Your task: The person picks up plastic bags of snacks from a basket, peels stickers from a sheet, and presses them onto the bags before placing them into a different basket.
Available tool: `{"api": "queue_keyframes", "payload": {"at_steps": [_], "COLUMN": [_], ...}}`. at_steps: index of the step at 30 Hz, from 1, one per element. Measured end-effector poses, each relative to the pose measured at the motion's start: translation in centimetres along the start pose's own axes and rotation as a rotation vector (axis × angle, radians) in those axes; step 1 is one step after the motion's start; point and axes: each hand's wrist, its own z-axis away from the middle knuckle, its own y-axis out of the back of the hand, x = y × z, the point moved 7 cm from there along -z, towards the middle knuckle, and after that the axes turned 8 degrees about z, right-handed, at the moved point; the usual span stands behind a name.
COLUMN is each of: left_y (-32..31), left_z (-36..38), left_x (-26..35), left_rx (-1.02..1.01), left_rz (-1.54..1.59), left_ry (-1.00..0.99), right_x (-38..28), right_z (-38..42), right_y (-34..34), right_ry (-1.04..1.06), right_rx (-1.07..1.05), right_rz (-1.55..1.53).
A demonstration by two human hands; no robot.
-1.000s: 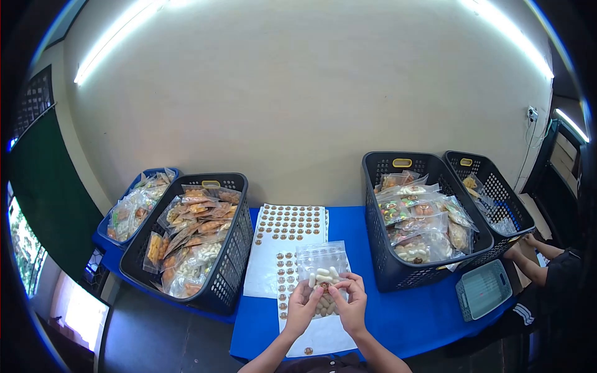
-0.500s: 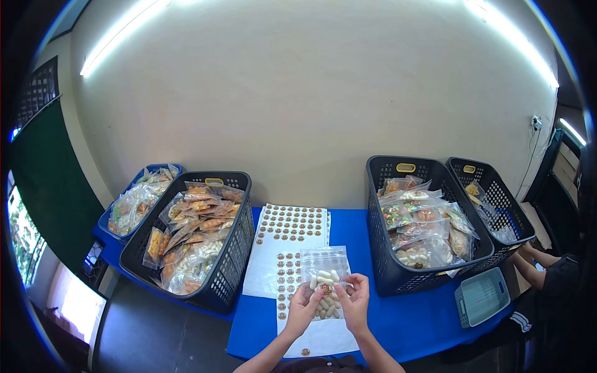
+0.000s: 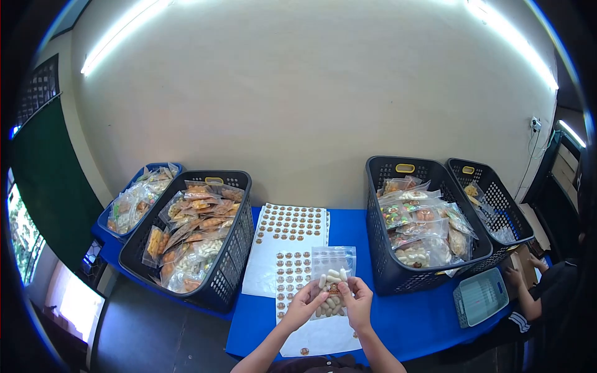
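A clear zip bag (image 3: 333, 260) of white, oblong pieces hangs upright between my two hands, over the blue table. On its front is a round brown sticker (image 3: 334, 290). My left hand (image 3: 306, 302) grips the bag's left edge, and my right hand (image 3: 357, 301) pinches its right side, both thumbs near the sticker. Beneath the bag lies a white sticker sheet (image 3: 289, 273) with rows of round brown stickers, partly hidden by my left hand and the bag. Another sticker sheet (image 3: 292, 222) lies behind it.
To the left stand a black basket (image 3: 233, 264) full of packed snack bags and a blue tub (image 3: 121, 235) with more. On the right are two black baskets (image 3: 404, 281) (image 3: 528, 231) holding bags, and a grey-green tray (image 3: 463, 304). A person's arm (image 3: 528, 304) is at the far right.
Both hands have shifted slightly right with the bag, which now tilts a little differently. At the far right, the other person's arms have moved beside a brown box.
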Motion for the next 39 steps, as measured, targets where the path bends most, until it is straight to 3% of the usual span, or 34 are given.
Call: {"api": "queue_keyframes", "payload": {"at_steps": [6,12,18,21,24,27,33,39], "left_y": [1.9,1.8,2.5,2.4,1.8,1.0,0.6,0.5], "left_z": [-0.3,-0.5,-0.5,-0.7,-0.8,-1.0,-0.9,-0.7], "left_x": [-1.8,-1.2,-1.6,-2.1,-2.5,-2.7,-2.3,-2.0], "left_rx": [0.208,0.239,0.244,0.210,0.145,0.101,0.065,0.029], "left_rz": [0.072,0.016,-0.095,-0.066,0.023,-0.030,-0.012,-0.020], "left_ry": [0.008,-0.080,-0.048,0.004,0.033,-0.063,0.017,-0.001], "right_x": [-0.3,0.4,0.9,2.3,2.8,2.5,2.4,2.2], "right_z": [0.5,1.0,1.0,0.7,0.4,0.1,-0.3,-0.1], "right_y": [-1.8,-2.3,-1.6,-1.2,-0.8,-0.6,0.0,0.2], "right_ry": [-0.037,-0.069,-0.029,-0.104,-0.081,-0.080,-0.011,-0.026], "right_rx": [-0.156,-0.232,-0.259,-0.251,-0.203,-0.137,-0.025,-0.024], "right_rz": [0.025,-0.036,-0.023,-0.091,-0.064,-0.097,-0.029,-0.003]}}
